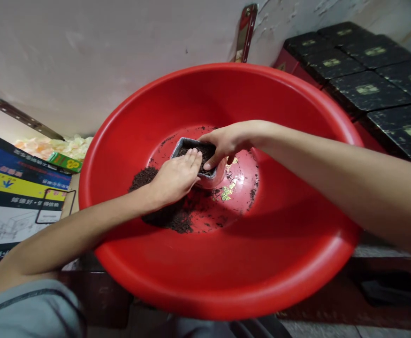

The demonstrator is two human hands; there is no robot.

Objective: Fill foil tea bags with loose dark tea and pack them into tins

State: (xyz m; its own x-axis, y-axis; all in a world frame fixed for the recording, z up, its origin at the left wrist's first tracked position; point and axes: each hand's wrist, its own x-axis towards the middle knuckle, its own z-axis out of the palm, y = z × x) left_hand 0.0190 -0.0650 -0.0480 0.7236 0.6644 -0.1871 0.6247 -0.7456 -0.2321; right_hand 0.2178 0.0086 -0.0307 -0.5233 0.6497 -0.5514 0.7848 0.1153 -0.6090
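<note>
Smooth, glossy plastic basin [286, 267], rough, matt, crumbly soil [179, 221], and matt, partly flaking painted wall [121, 42]

- And here's my wide red basin [226, 277], round and glossy, its thick rim curving right across my head view!
- Dark soil [179, 220] heaped along the left of its bottom, partly hidden from me by an arm.
- Crumbs [254, 190] strewn to the right!
- Near the middle, yellowish printed markings [226, 191] peeking through, soil specks beside them.

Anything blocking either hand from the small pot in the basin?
Nothing visible: left hand covers part of the pot, right hand at its rim. The loose soil sits beside the pot, in the basin.
</note>
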